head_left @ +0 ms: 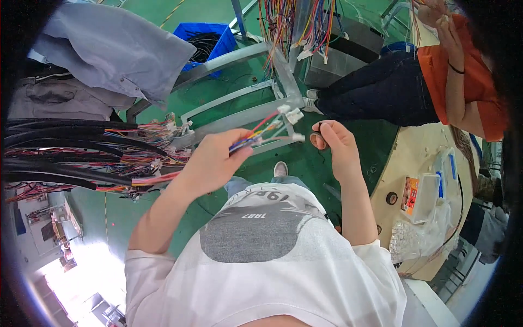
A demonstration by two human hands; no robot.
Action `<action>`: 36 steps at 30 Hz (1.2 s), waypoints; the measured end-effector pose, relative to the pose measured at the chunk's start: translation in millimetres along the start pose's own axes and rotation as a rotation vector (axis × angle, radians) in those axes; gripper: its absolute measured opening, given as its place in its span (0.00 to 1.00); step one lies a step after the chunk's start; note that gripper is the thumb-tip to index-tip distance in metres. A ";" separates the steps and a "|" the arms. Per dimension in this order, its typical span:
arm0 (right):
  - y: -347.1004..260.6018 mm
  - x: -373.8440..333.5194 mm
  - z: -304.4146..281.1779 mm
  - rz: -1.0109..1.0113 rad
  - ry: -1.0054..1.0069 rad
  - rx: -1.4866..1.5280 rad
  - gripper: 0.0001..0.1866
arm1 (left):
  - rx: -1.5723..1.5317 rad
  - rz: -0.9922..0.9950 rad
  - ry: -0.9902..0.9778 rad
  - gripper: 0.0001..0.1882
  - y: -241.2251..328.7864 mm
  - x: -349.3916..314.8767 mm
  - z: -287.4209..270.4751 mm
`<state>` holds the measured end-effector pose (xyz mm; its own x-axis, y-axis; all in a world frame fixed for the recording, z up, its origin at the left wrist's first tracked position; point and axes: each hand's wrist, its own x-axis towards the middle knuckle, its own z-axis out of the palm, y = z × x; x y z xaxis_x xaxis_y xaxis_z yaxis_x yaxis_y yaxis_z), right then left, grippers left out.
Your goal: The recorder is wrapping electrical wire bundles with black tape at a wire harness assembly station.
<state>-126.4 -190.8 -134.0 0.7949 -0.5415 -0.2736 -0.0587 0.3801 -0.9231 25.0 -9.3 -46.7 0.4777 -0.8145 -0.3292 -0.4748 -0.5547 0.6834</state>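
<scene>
My left hand (220,158) is closed around a bundle of thin coloured wires (261,131). White plug connectors (294,115) stick out past its fingers at the wire ends. To the right, apart from those connectors, my right hand (338,144) pinches a small roll of black tape (316,131) between thumb and fingers; the fingers partly hide it. Thick black-sleeved cables (65,158) with many loose wires run in from the left, close to my left forearm.
A metal frame (234,117) stands ahead, with coloured wires (278,32) hanging above it. Behind is a blue bin (218,41) of black cable. Grey cloth (109,43) hangs far left. On the right table (403,158) lie a tape roll (391,198) and a clear box (422,196). An orange-shirted person (452,82) stands nearby.
</scene>
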 end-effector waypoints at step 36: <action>-139.6 -53.6 58.8 -0.258 -0.409 -0.181 0.19 | -0.860 0.229 0.055 0.09 78.4 -51.8 -18.2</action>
<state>-125.3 -170.8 25.5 0.9664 -0.2491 0.0637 0.0954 0.1173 -0.9885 -23.5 -7.4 35.8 0.4846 -0.8680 -0.1084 0.1455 -0.0422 0.9885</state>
